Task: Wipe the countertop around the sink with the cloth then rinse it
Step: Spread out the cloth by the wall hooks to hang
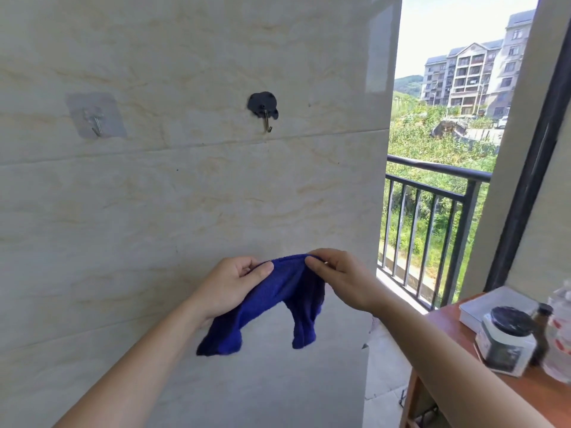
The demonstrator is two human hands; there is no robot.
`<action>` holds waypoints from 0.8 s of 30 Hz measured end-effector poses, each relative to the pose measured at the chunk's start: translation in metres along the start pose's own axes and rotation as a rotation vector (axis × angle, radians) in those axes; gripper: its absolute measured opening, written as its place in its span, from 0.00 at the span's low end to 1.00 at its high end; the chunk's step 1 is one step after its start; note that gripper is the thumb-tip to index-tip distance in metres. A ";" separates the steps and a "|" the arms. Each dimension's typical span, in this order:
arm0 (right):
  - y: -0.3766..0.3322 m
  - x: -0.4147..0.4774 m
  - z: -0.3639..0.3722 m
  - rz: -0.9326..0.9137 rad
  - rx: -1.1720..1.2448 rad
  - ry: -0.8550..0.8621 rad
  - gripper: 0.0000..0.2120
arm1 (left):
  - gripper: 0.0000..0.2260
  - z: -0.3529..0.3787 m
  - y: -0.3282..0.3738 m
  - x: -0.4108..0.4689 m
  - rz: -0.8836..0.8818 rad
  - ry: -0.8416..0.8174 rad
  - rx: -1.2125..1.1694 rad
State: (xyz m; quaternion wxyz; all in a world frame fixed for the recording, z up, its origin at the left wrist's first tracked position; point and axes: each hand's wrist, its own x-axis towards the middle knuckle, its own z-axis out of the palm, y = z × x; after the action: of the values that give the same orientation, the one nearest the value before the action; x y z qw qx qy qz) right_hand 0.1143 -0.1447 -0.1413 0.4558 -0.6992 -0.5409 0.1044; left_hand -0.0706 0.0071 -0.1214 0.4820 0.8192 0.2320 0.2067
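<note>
A dark blue cloth [278, 298] hangs in the air in front of a tiled wall, its two ends drooping down. My left hand [231, 285] grips its upper left edge between thumb and fingers. My right hand [340, 276] pinches the upper right edge. Both hands are level with each other, about chest height. No sink or countertop is in view.
Two wall hooks sit above: a black one [264, 111] and a clear adhesive one [95, 118]. At the right, a wooden table [445, 322] carries a white box [494, 304], a black-lidded jar [506, 338] and bottles. A balcony railing [432, 193] lies beyond.
</note>
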 end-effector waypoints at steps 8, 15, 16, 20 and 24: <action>0.005 -0.014 0.020 -0.059 -0.090 0.065 0.11 | 0.19 0.015 0.003 -0.010 -0.190 0.052 -0.285; 0.008 -0.052 0.055 -0.220 -0.096 0.064 0.17 | 0.20 0.021 0.012 -0.010 -0.193 0.163 -0.308; 0.009 -0.056 0.063 -0.209 -0.125 0.050 0.20 | 0.19 0.024 0.012 -0.010 -0.195 0.164 -0.300; 0.017 -0.056 0.087 -0.165 -0.106 0.113 0.19 | 0.17 0.029 0.016 -0.013 -0.167 0.165 -0.280; 0.016 -0.055 0.078 -0.179 -0.026 0.190 0.04 | 0.17 0.019 0.014 -0.014 -0.103 0.199 -0.115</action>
State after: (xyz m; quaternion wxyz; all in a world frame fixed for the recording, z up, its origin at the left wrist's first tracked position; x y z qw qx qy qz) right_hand 0.0536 -0.1507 -0.2158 0.5032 -0.6608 -0.5567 -0.0104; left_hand -0.0689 -0.0204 -0.1187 0.5128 0.7526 0.3081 0.2750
